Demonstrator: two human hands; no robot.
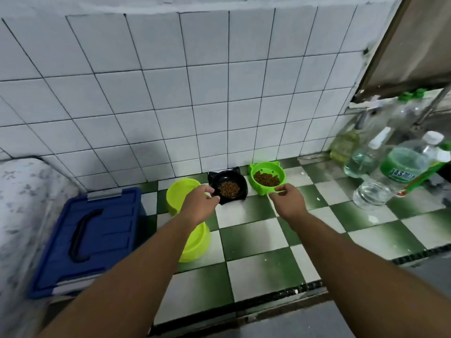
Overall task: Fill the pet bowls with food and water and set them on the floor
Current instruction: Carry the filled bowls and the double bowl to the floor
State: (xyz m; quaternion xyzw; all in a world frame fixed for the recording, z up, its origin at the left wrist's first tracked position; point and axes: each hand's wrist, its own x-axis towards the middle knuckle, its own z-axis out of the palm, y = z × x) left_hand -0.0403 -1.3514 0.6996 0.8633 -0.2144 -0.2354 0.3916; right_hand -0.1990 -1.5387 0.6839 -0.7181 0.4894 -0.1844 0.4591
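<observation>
Left hand (200, 202) pinches near rim of black bowl (240, 184); right hand (289, 200) pinches near rim of green bowl (258, 189). Both bowls hold kibble and sit side by side on checkered floor (256, 240) against tiled wall (170, 93).

Green-labelled bottle (402, 175), reads roughly "JASMIA"

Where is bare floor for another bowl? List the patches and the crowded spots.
Free: the checkered floor in front of the black bowl and green bowl; also the floor between green bowl and bottles. Crowded: yellow bowls against the blue box; the bottle corner.
</observation>
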